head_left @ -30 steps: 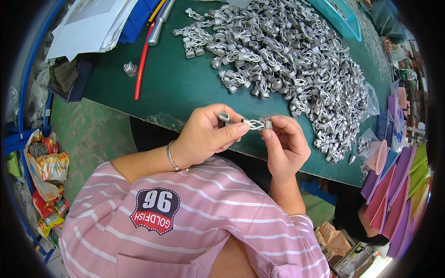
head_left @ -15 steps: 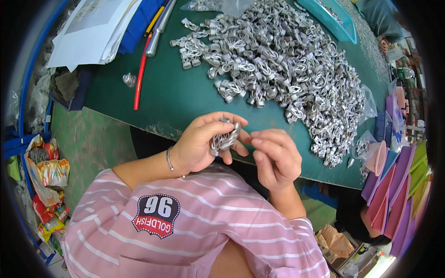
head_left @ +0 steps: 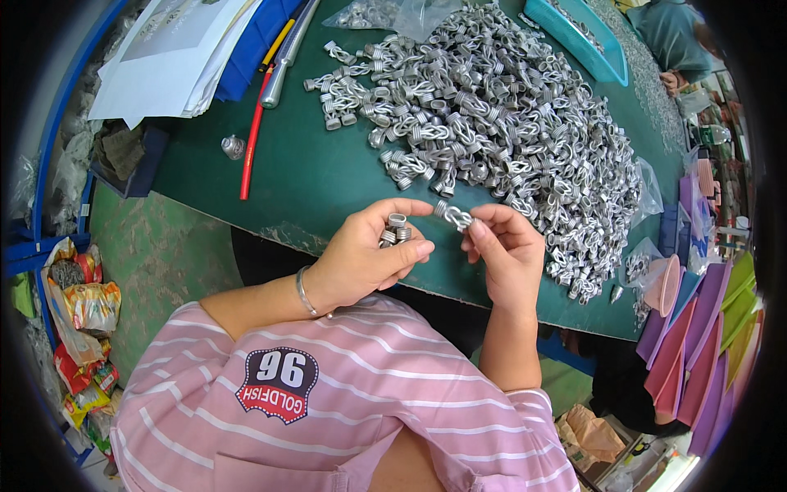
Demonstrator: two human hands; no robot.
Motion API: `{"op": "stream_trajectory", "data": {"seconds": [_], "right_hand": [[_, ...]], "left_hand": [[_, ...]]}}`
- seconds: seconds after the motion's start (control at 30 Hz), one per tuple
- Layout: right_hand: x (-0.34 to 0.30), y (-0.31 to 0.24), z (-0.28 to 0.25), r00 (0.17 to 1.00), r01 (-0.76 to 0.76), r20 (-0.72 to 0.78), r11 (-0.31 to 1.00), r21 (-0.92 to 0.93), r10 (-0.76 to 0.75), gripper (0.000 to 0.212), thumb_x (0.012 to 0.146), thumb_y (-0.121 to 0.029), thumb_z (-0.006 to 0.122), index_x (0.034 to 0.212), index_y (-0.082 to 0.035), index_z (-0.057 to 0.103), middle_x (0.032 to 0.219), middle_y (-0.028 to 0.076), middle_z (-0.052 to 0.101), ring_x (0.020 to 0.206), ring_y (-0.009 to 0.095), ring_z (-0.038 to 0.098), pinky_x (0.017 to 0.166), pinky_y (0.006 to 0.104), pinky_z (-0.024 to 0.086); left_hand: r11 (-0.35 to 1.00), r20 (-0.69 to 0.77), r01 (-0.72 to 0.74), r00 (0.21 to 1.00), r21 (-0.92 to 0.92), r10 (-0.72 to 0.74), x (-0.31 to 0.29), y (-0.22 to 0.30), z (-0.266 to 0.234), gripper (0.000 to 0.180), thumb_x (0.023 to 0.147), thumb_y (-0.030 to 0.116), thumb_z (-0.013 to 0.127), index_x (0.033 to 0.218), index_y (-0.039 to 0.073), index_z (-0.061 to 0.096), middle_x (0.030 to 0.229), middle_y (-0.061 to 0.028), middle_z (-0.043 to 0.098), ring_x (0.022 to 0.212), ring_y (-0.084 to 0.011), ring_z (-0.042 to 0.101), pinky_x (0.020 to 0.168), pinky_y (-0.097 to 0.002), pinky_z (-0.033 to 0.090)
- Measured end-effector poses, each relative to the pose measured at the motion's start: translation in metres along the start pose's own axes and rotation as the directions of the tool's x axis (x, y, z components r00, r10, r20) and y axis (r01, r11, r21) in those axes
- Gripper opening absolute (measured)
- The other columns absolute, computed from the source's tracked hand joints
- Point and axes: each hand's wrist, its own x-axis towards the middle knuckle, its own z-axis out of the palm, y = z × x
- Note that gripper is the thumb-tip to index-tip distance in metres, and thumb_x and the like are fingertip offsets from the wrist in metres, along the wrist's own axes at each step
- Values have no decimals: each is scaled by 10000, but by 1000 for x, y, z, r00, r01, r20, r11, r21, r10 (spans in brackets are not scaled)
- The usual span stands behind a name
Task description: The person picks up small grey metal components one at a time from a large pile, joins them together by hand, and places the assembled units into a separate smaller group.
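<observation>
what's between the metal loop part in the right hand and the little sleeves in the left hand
Nothing visible. The right hand pinches a twisted metal loop part at its fingertips; the left hand cups small ribbed metal sleeves. Only open air over the green table's edge separates them.

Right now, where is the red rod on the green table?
In the head view, the red rod lies on the green table at its left side, left of the pile of metal clips, beside a small silver part.
</observation>
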Motion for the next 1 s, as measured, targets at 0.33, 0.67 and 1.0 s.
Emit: {"op": "stream_trajectory", "data": {"seconds": [0.33, 0.67, 1.0], "right_hand": [[-16, 24, 5, 945, 262, 156, 951, 163, -287, 246, 740, 131, 622, 925, 10, 515, 1017, 152, 554, 858, 147, 555, 733, 254, 472], [-24, 8, 19, 785, 618, 138, 781, -91, -604, 476, 675, 139, 674, 1046, -23, 423, 972, 171, 570, 790, 165, 562, 662, 250, 474], [30, -9, 21, 772, 569, 453, 166, -805, -447, 228, 689, -18, 640, 911, -15, 589, 875, 114, 535, 808, 299, 521, 672, 373, 450]], "left_hand": [[869, 160, -411, 911, 274, 380, 1, -13, -5, 222, 806, 39, 652, 1007, 2, 568, 787, -5, 568, 598, -25, 477, 493, -164, 384], [986, 139, 74, 989, -146, -54, -1, -5, -5, 238, 873, 90, 555, 1084, -17, 525, 853, -105, 615, 639, -128, 594, 509, -217, 481], [878, 303, 273, 940, -394, -157, -10, -10, -26, 262, 843, 78, 511, 1087, -18, 504, 862, -160, 591, 712, -226, 625, 541, -303, 531]]}}
